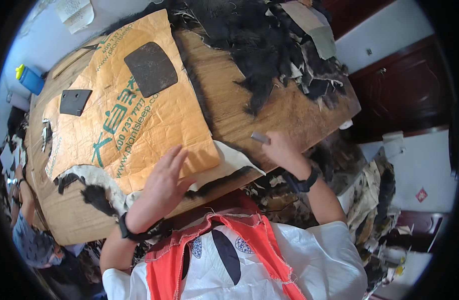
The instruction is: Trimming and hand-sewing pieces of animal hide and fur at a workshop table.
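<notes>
My left hand rests, fingers stretched, over the lower edge of a large orange-yellow sheet printed in green, cut to a pattern shape. Under the sheet lies a hide, its pale skin side and dark fur fringe showing at the near edge. My right hand is closed round a short flat grey tool, just right of the sheet above the wooden table; its kind I cannot make out. Two dark flat weights rest on the sheet, a larger plate and a smaller one with holes.
Black fur hides are heaped at the table's far right. A blue bottle with a yellow cap stands at the far left. Another person works at the left. More hide scraps hang or pile beside the table at right.
</notes>
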### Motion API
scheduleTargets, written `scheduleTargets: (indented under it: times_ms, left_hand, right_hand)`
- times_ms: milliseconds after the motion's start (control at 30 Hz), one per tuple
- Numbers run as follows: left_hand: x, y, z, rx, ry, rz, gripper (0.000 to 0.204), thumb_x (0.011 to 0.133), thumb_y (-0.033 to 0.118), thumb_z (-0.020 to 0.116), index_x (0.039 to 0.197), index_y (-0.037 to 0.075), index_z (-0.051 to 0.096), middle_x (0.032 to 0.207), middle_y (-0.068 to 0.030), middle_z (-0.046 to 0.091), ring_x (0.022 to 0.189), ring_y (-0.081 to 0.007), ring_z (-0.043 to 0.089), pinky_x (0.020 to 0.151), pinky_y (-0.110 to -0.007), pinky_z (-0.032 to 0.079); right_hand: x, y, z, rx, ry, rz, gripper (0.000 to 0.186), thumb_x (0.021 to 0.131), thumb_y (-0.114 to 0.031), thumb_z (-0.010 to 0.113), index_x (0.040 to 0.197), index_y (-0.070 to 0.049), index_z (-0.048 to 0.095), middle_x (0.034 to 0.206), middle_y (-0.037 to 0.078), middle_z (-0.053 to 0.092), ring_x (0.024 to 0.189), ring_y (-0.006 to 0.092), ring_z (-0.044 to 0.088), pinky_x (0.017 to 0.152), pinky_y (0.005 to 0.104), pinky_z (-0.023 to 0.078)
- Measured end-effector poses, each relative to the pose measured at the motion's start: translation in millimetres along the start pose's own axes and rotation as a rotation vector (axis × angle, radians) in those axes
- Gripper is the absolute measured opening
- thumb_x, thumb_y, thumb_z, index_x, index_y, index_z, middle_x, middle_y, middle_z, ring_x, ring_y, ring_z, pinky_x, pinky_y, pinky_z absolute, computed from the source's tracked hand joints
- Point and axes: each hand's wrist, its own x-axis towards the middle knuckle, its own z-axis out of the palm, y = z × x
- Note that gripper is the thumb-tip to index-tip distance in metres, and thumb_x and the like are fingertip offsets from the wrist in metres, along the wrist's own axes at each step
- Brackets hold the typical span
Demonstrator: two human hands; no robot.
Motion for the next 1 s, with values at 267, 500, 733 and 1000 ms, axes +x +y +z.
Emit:
scheduleTargets:
  times_ms: [267,500,733,1000]
  left_hand:
    - [32.7,44.2,97.3,0.449,0.030,-0.086,0.084,0.091,0.045,0.066,0.157,0.007,0.030,0.163,-0.0206,0.025,0.151,-0.0397,0.022,0.118,-0.060,0.021]
    - [37.9,111.4,92.5,-0.804,0.084,-0.171,0.048,0.099,0.031,0.064,0.134,0.000,0.054,0.107,-0.0149,0.067,0.100,-0.0231,0.064,0.089,-0.039,0.050]
    - [44.4,103.1,129.6,-1.016,0.327,-0.148,0.024,0.101,0.023,0.054,0.105,0.000,0.062,0.086,-0.0042,0.060,0.085,-0.0130,0.057,0.077,-0.030,0.048]
    - [56.2,15.4,94.1,-0.620,0.579,-0.205,0.014,0.101,0.019,0.051,0.099,0.005,0.052,0.078,-0.0014,0.051,0.074,-0.0113,0.049,0.067,-0.030,0.044]
  right_hand:
    - [43.0,-1.1,-24.9,0.682,-0.084,-0.381,0.031,0.082,-0.023,0.079,0.082,0.004,0.065,0.071,0.011,0.058,0.062,0.0210,0.055,0.059,0.0357,0.043]
    - [40.7,-14.0,-23.7,0.919,-0.372,-0.622,0.028,0.082,-0.019,0.080,0.073,0.002,0.064,0.064,0.006,0.047,0.060,0.0135,0.046,0.055,0.0330,0.036]
    - [40.4,-49.3,-3.9,1.037,-0.476,-0.612,0.034,0.091,-0.031,0.073,0.080,0.000,0.063,0.071,0.007,0.054,0.069,0.0119,0.055,0.062,0.0318,0.042]
    - [78.3,-38.0,51.4,0.301,-0.173,-0.654,0.025,0.084,-0.032,0.072,0.083,-0.007,0.070,0.081,0.010,0.068,0.077,0.0296,0.067,0.068,0.0427,0.050]
